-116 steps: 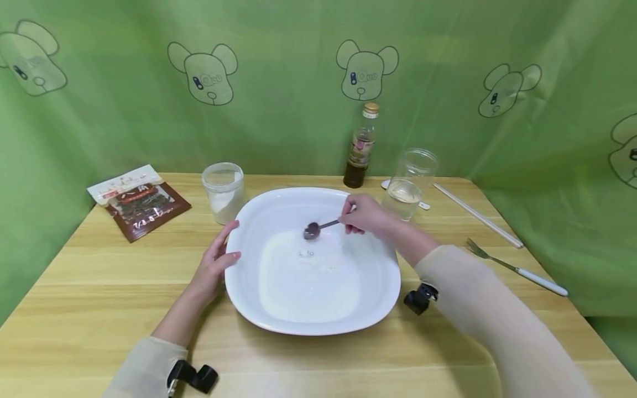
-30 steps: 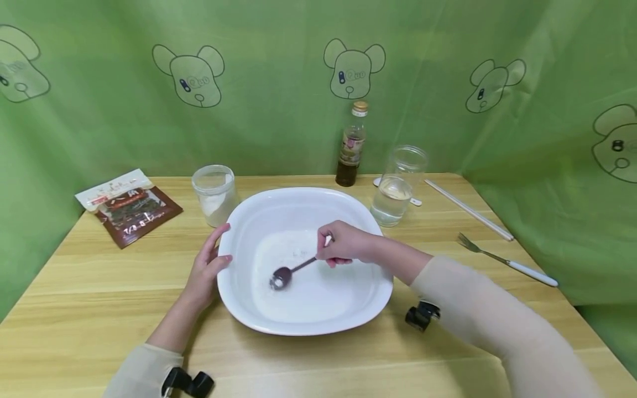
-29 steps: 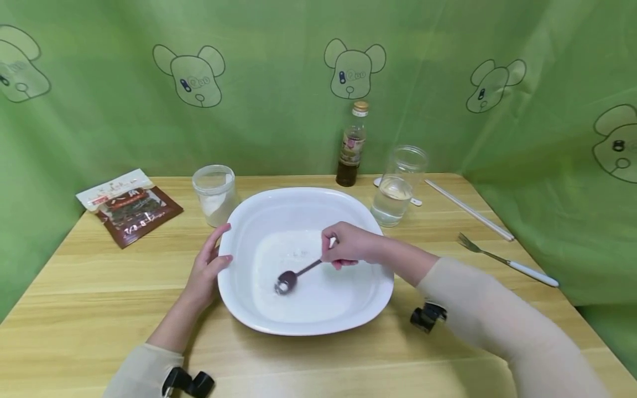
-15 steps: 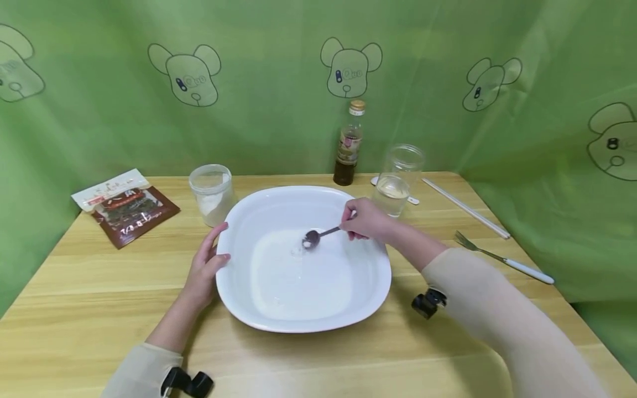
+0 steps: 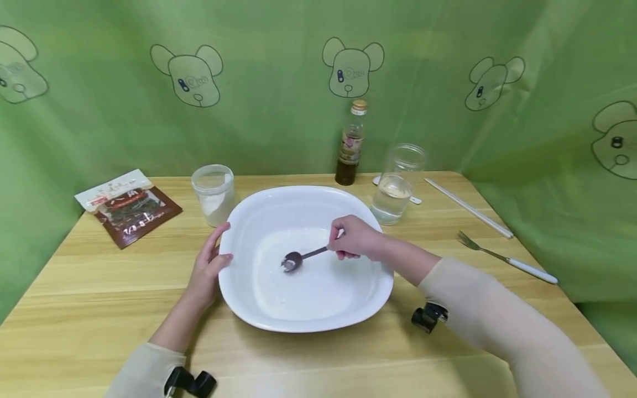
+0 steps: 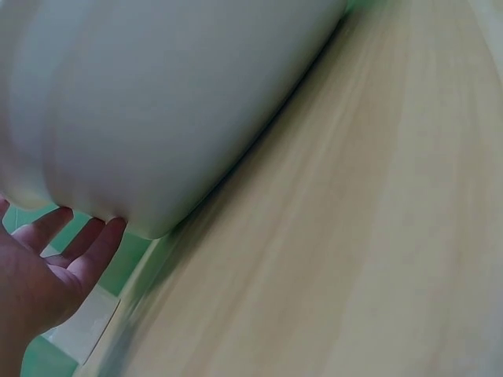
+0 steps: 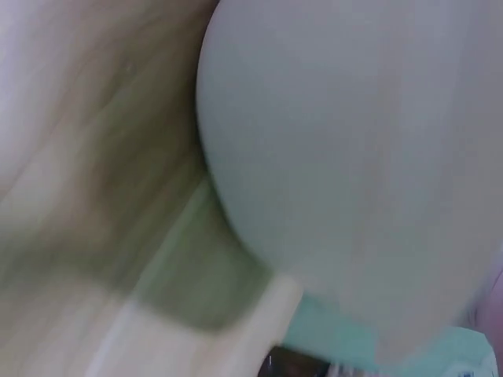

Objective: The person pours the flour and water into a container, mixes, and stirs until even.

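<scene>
A white basin (image 5: 306, 326) stands on the wooden table. My left hand (image 5: 206, 268) holds its left rim, thumb over the edge; in the left wrist view several fingertips (image 6: 114, 228) touch the basin's outer wall (image 6: 173, 102). Inside the basin, my right hand (image 5: 355, 237) pinches the handle of a dark brown spoon (image 5: 292, 261). The spoon's bowl points left and down, low over the basin floor, with a little white matter in it. A whitish layer covers the floor. In the right wrist view the basin's outside (image 7: 338, 157) hides the spoon.
Behind the basin stand a tub of white powder (image 5: 215, 196), a bottle of dark liquid (image 5: 350, 149) and a clear jar of liquid (image 5: 395, 188). A white utensil (image 5: 415, 200) lies behind the jar. Chopsticks (image 5: 470, 209) and a fork (image 5: 507, 260) lie right, a brown packet (image 5: 131, 207) left.
The spoon has swept about the basin: low left a second ago, then back right, now left and nearer again. The small lumps seen earlier have spread out. The left hand stays on the rim.
</scene>
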A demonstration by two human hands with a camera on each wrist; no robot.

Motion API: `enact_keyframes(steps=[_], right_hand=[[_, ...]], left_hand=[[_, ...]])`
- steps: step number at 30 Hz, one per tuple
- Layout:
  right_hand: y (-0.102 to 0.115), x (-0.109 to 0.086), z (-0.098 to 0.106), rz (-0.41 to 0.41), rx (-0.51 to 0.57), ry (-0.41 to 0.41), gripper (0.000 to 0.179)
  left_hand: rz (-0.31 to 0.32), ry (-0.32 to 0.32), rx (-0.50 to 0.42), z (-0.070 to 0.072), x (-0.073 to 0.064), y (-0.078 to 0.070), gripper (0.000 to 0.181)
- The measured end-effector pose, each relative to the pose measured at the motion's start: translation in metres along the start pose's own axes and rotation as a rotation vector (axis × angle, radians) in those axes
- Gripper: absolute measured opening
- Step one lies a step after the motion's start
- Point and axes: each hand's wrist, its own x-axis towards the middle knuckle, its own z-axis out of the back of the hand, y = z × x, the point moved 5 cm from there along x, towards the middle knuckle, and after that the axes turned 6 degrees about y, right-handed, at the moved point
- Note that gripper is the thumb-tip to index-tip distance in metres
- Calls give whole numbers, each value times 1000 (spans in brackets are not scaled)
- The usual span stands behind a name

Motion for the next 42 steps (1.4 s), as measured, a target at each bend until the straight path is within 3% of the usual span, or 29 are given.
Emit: enact_keyframes(steps=[5, 8, 11, 15, 19, 23, 27, 31, 36, 42], right_hand=[[-8, -11, 28, -45, -105, -86, 7], [-7, -7, 37, -44, -116, -133, 8], [-4, 5, 32, -29, -52, -146, 9], [4, 19, 12, -20, 31, -83, 9], [12, 17, 1, -35, 11, -27, 9], [7, 7, 11, -55, -37, -36, 8], [-3, 0, 31, -72, -94, -103, 7], [-5, 4, 41, -74, -111, -157, 7], [2, 24, 24, -39, -31, -120, 9], [15, 31, -12, 2, 16, 43, 8]], left_hand=[[13, 8, -7, -1, 0, 0, 58], [14, 4, -9, -1, 0, 0, 59], [9, -1, -12, 0, 0, 0, 59], [5, 0, -15, 0, 0, 1, 59], [10, -2, -13, -1, 0, 2, 59], [11, -16, -2, 1, -1, 1, 59], [9, -7, -2, 1, -1, -1, 58], [10, 3, -6, 1, 0, -1, 58], [10, 2, -15, 1, 0, 1, 58], [3, 3, -12, 1, 0, 1, 59]])
